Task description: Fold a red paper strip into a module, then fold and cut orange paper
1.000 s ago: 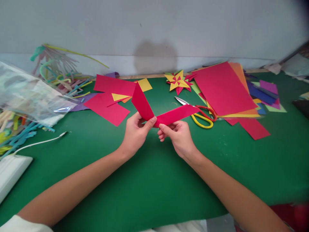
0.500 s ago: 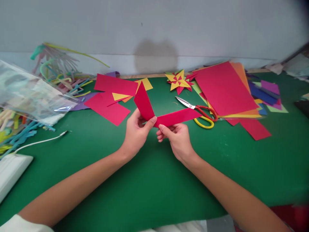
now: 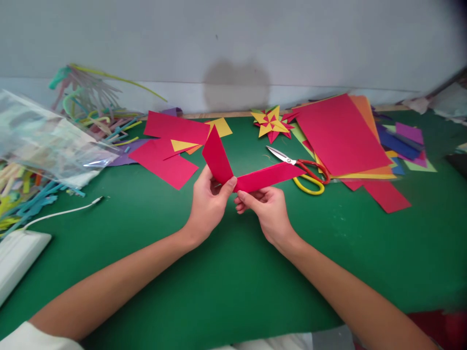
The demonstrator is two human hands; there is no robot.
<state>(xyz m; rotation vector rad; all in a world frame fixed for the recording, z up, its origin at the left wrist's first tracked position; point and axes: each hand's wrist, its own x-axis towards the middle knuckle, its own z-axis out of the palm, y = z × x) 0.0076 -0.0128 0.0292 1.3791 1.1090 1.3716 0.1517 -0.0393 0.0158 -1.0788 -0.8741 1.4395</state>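
Red paper point(image 3: 268, 178) pinched in fingers point(image 3: 228, 186)

The right flap of the red paper point(image 3: 264, 178) has been lowered slightly, exposing the pivot of the scissors point(image 3: 289, 161), covered earlier. The right hand's point(image 3: 270, 210) thumb has been shifted nearer the left hand's point(image 3: 207, 206).

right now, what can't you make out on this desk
Head view: back of the folded red strip, turned away; some fingers of the left hand and right hand, behind it.
Head view: one end of the white device, cut off by the left edge.
Head view: sheets under the large red sheet, mostly covered by it.
Head view: dark object, blurred, cut by the right edge.
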